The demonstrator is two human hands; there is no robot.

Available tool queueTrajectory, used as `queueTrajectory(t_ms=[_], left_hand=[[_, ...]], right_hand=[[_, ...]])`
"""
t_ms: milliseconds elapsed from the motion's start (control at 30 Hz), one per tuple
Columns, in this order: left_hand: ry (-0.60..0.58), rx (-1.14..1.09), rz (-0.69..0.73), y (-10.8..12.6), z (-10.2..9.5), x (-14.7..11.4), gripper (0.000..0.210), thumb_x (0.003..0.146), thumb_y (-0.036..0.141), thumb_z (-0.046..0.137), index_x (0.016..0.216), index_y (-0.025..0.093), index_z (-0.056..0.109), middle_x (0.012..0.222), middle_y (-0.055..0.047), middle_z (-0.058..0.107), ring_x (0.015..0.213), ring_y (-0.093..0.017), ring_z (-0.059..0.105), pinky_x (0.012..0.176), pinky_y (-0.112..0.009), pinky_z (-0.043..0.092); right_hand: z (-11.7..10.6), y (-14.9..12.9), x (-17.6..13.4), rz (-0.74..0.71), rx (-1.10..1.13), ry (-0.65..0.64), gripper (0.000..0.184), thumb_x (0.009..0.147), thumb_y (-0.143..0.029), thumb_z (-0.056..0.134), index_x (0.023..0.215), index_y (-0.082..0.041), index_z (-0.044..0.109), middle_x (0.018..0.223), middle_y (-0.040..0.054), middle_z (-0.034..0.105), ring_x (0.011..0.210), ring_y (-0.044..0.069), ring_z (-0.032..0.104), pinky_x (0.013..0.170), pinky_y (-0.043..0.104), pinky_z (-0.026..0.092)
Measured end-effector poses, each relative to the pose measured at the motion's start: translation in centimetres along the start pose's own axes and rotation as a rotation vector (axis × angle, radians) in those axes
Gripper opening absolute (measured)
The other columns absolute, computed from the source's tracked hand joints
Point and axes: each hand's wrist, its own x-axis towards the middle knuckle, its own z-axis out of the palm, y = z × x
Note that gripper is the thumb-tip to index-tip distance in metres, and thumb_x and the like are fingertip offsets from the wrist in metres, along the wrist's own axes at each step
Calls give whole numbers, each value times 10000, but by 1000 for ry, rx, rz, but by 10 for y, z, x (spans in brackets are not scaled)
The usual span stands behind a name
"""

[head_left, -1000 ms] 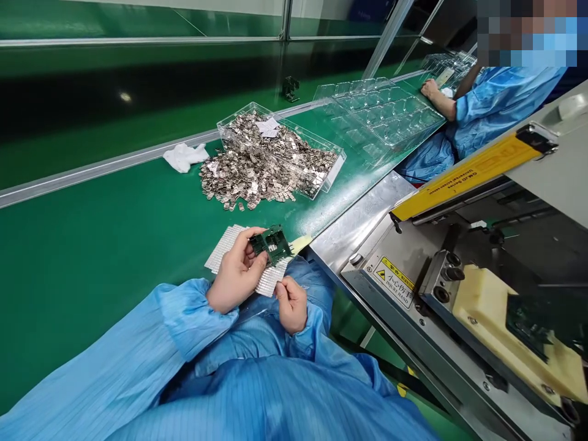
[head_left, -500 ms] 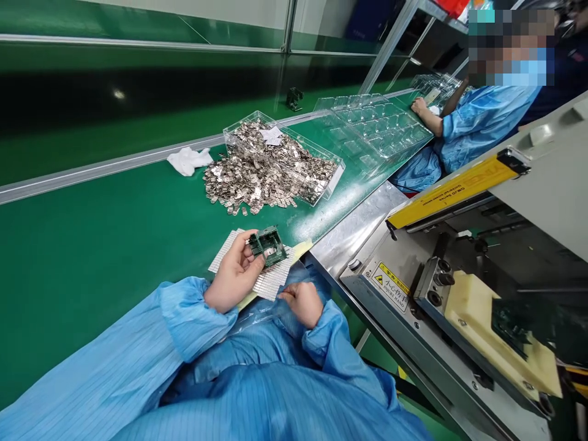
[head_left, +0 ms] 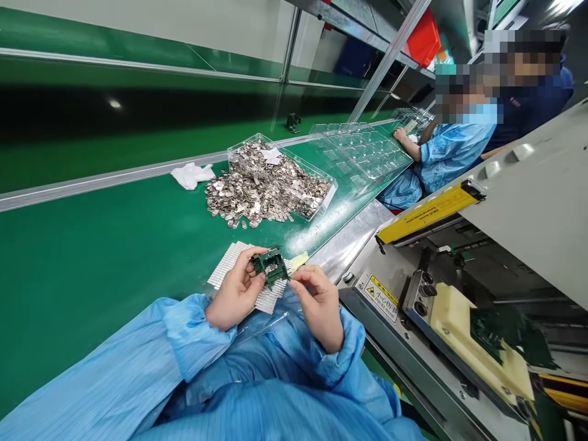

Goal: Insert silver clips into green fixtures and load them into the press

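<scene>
Head view, left hand (head_left: 235,293): clamped on dark-green, square, plastic-looking frame (head_left: 271,269), over white, ribbed sheet (head_left: 226,264).
Right hand (head_left: 320,306): just raised to frame's four o'clock, fingertips together; cannot tell on what.
Both hands: apparently now sharing work.
Silvery metal-piece heap (head_left: 257,199): frame's twelve o'clock.

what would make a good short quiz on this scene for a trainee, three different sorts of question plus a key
1. True or false: the left hand holds the green part.

2. Which things are heaped in and beside the clear box?
a) glass beads
b) small silvery pieces
c) coils of wire

3. Fill the gap: below its Chinese writing, the warning label on the machine reads "____ HAND".

Key: 1. True. 2. b. 3. INJURE.
</scene>
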Motion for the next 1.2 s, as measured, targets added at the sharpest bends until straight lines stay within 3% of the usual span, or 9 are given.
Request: queueTrajectory(t_ms=[100, 200, 433, 667, 833, 933, 1100, 1200], left_hand=[[-19, 14, 4, -1, 0, 0, 358, 925, 232, 539, 1262, 248, 418, 1170, -57, 624, 1088, -147, 617, 897, -232, 490], [-33, 36, 15, 1, 0, 0, 351, 929, 240, 525, 1264, 237, 422, 1181, -66, 617, 1092, -157, 620, 921, -259, 497], [-60, 70, 17, 3, 1, -1, 351, 927, 240, 514, 1266, 232, 422, 1218, -91, 623, 1149, -196, 614, 981, -337, 499], [-62, 134, 45, 2, -2, 0, 335, 940, 231, 505, 1269, 261, 446, 1241, -79, 609, 1154, -186, 600, 922, -291, 514], [-74, 140, 50, 8, -2, 0, 349, 909, 240, 553, 1249, 243, 472, 1232, -85, 606, 1132, -194, 603, 919, -297, 511], [-82, 102, 34, 12, -1, 0, 362, 880, 271, 598, 1220, 221, 483, 1188, -94, 620, 1099, -202, 618, 927, -314, 512], [-56, 71, -12, 12, -1, 3, 379, 887, 338, 590, 1221, 213, 462, 1130, -94, 638, 1037, -195, 635, 898, -312, 524], [-70, 118, -54, 17, -1, 2, 425, 883, 378, 583, 1249, 212, 443, 1147, -106, 636, 1038, -210, 642, 909, -339, 534]], right_hand=[[15, 1, 8, -100, -30, 43, 87, 865, -213, 606, 861, -213, 693, 970, 57, 595, 925, 214, 568, 822, 344, 467], [24, 2, 10, -107, -83, 57, 74, 852, -206, 623, 844, -219, 696, 1063, 70, 579, 1028, 240, 544, 907, 390, 441], [31, 3, 13, -75, -188, 68, 69, 832, -188, 660, 780, -223, 689, 1063, 74, 574, 1060, 264, 516, 928, 424, 419], [31, 9, 16, 43, -26, 34, 133, 816, -293, 667, 720, -204, 642, 1024, 72, 572, 998, 244, 537, 858, 364, 439], [34, 12, 15, 162, 175, 48, 310, 799, -438, 715, 687, -191, 565, 1009, 68, 585, 895, 212, 565, 702, 285, 482], [31, 11, 15, 210, 326, 8, 377, 780, -491, 748, 695, -189, 539, 976, 63, 607, 860, 207, 582, 708, 289, 497], [10, 8, 9, 190, 395, -40, 275, 832, -451, 719, 922, -208, 627, 1022, 63, 639, 976, 230, 597, 838, 337, 505], [-5, 1, 4, 41, 264, -99, 495, 848, -504, 703, 1249, -235, 589, 1274, 91, 561, 1194, 265, 503, 912, 362, 489]])
